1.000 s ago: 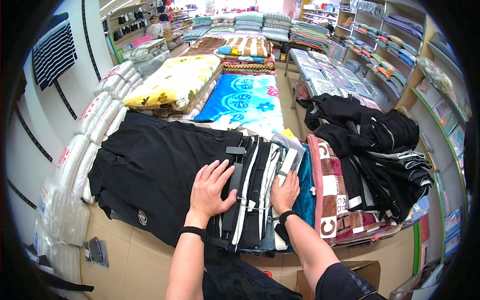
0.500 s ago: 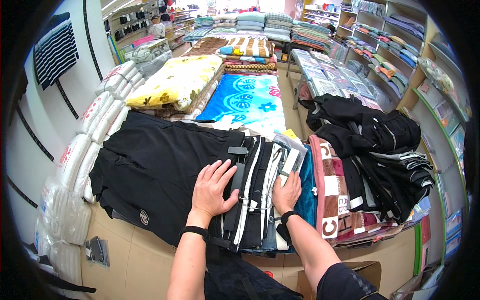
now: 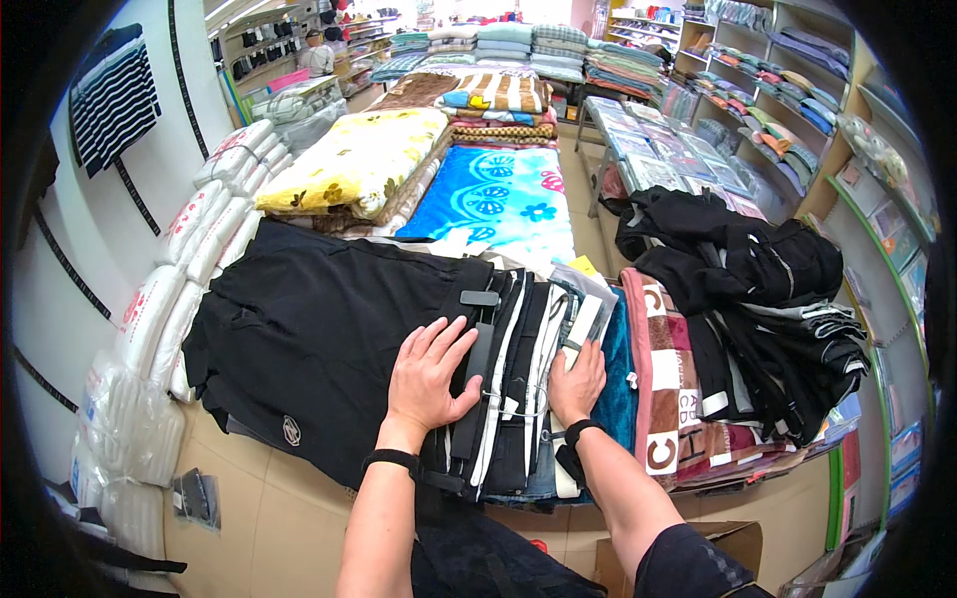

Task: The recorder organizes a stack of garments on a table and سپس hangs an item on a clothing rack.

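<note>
Both hands stayed put: left hand (image 3: 431,376) lay flat, fingers spread, on black trousers (image 3: 319,339); right hand (image 3: 576,381) pressed open on the folded stack (image 3: 518,389).

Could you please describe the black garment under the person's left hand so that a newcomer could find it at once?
On the long table, left of the row of hangered clothes, lies a wide black garment spread flat. The left hand rests on its right edge. Unlike its striped neighbours, it is plain black with one small pale emblem near its lower edge.

Both forearms are bare. A black band circles the left wrist (image 3: 391,460); another black band circles the right wrist (image 3: 575,433). A dark short sleeve (image 3: 688,563) covers the right upper arm.
</note>
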The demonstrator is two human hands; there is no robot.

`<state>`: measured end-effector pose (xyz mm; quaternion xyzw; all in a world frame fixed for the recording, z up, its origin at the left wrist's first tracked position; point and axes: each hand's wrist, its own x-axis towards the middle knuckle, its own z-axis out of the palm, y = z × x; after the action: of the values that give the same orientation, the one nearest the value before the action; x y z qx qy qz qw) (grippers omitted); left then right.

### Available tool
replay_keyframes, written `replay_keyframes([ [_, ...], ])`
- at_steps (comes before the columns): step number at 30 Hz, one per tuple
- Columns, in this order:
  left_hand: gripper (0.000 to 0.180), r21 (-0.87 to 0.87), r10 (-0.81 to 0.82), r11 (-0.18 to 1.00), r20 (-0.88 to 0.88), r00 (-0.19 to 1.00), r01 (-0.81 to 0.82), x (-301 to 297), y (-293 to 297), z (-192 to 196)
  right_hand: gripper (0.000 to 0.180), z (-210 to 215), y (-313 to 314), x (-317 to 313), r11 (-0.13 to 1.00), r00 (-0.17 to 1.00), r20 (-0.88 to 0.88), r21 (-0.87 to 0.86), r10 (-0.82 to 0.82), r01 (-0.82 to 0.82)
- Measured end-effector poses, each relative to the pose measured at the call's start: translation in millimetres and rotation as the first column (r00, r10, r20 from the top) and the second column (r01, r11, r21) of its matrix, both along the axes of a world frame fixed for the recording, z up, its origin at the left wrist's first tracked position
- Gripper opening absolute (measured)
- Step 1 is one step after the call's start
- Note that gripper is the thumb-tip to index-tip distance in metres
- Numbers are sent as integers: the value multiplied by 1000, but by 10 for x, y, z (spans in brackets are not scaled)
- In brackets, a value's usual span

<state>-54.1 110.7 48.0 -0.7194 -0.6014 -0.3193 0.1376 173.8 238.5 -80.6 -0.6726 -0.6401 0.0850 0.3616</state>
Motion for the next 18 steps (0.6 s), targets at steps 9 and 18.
replay_keyframes([
  [9,63,-14,-5,1000,6,1000,5,-6,2,-11,68,-12,1,2,1000,1000,5,8,5,-5],
  [18,61,-17,1,1000,-1,1000,-1,-8,-3,-5,68,-32,8,5,1000,1000,13,-4,-1,2],
])
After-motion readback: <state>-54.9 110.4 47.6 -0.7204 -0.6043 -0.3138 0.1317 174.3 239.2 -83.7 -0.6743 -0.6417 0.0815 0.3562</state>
